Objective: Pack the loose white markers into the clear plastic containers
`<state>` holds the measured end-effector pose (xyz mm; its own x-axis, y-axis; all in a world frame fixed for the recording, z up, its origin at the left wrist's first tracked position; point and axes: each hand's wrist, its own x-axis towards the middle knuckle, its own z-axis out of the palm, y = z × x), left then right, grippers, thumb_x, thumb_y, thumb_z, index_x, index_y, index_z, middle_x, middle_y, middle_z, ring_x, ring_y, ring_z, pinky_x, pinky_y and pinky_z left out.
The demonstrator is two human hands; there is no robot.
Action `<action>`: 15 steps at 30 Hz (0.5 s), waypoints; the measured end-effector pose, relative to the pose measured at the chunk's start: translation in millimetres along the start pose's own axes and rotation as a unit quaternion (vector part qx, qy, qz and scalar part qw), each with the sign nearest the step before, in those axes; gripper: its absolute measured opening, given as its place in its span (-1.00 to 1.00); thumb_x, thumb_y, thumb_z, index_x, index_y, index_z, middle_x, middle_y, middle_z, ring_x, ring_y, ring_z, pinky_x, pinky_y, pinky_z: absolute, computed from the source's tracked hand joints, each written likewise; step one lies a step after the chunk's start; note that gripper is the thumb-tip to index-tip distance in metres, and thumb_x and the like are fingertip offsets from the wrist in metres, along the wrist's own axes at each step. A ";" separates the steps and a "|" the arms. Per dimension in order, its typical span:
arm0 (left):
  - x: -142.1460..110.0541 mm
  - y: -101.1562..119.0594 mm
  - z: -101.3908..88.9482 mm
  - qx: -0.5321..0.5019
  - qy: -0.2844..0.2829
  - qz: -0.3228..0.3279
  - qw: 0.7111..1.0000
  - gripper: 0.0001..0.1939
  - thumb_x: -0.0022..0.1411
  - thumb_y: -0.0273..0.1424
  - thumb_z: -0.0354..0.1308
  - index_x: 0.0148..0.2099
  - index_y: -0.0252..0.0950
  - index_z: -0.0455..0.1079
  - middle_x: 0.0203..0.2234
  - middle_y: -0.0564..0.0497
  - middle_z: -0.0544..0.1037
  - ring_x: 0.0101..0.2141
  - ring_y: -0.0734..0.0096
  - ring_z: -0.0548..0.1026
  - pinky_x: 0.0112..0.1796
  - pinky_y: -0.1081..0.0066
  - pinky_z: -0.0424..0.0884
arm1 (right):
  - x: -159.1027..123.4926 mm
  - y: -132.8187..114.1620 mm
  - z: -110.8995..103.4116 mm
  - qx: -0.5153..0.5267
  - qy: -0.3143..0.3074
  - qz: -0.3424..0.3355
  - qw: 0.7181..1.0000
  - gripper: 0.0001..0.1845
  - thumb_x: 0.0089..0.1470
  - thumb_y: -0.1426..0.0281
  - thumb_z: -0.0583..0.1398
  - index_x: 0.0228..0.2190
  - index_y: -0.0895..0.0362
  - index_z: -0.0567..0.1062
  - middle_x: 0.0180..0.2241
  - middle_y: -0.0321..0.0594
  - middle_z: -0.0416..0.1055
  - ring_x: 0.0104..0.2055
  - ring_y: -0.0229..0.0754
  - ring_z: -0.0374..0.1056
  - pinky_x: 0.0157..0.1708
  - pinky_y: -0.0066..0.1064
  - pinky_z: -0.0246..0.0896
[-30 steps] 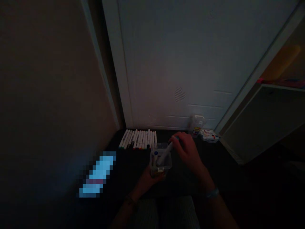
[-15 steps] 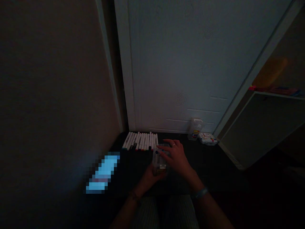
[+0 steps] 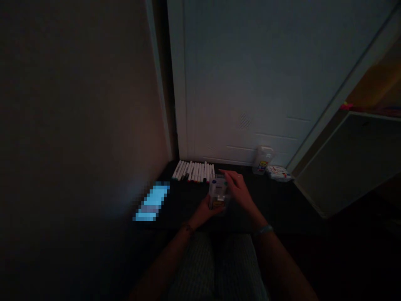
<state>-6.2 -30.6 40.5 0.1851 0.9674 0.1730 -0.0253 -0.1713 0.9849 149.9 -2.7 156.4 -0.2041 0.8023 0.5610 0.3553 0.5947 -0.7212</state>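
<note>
My left hand (image 3: 205, 211) is wrapped round the lower part of a clear plastic case (image 3: 218, 191), which it holds upright over the dark table. Inside the case, at its left side, stands a marker with a blue cap (image 3: 214, 182). My right hand (image 3: 238, 189) is bent over the case's top right edge. Its fingers are closed at a marker with a teal end (image 3: 225, 183), mostly hidden by the case and fingers. Behind the case lies a row of several white markers (image 3: 196, 171) with differently coloured ends.
At the left of the dark table (image 3: 184, 205) lies a bright, pixelated phone-like screen (image 3: 152, 202). Against the white panel (image 3: 238, 83) stands a clear container (image 3: 263, 160) with a coloured label. Beside it lies a pack of white markers (image 3: 278, 172). A wall rises at the left.
The camera view has shifted, so the table sits higher and further right. My right fingers have moved from across the case's top to its right edge. The left hand keeps its hold.
</note>
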 end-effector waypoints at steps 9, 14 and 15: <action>-3.2 7.9 1.8 0.046 0.020 0.004 0.999 -0.36 -0.04 -0.26 0.38 0.08 -0.30 0.29 -0.06 -0.12 0.53 -0.05 0.16 0.49 0.00 0.22 0.38 | -2.9 95.9 -8.6 0.100 0.077 0.205 0.971 -0.64 0.11 0.24 0.06 -0.22 0.21 0.50 -0.26 -0.07 0.50 -0.23 -0.14 0.40 -0.23 -0.33 0.28; -6.2 11.6 1.0 0.079 0.037 0.016 0.996 -0.37 -0.03 -0.25 0.36 0.08 -0.29 0.29 -0.04 -0.12 0.51 -0.01 0.16 0.46 0.03 0.19 0.34 | -11.0 114.7 15.3 0.051 0.029 0.184 0.981 -0.79 0.00 0.32 0.16 -0.29 0.07 0.52 -0.35 -0.23 0.50 -0.30 -0.14 0.41 -0.28 -0.33 0.30; -7.2 11.4 1.0 0.081 0.042 0.014 0.996 -0.37 -0.03 -0.24 0.36 0.08 -0.30 0.28 -0.03 -0.13 0.51 -0.01 0.15 0.46 0.03 0.19 0.34 | -8.4 115.4 21.1 0.041 0.023 0.172 0.984 -0.78 0.00 0.33 0.15 -0.27 0.05 0.51 -0.33 -0.25 0.49 -0.29 -0.15 0.40 -0.26 -0.33 0.30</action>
<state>-6.8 -39.6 50.5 0.1027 0.9727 0.2080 0.1302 -0.2205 0.9667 173.3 60.3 59.9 -0.0421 0.9546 0.2948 0.3215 0.2923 -0.9007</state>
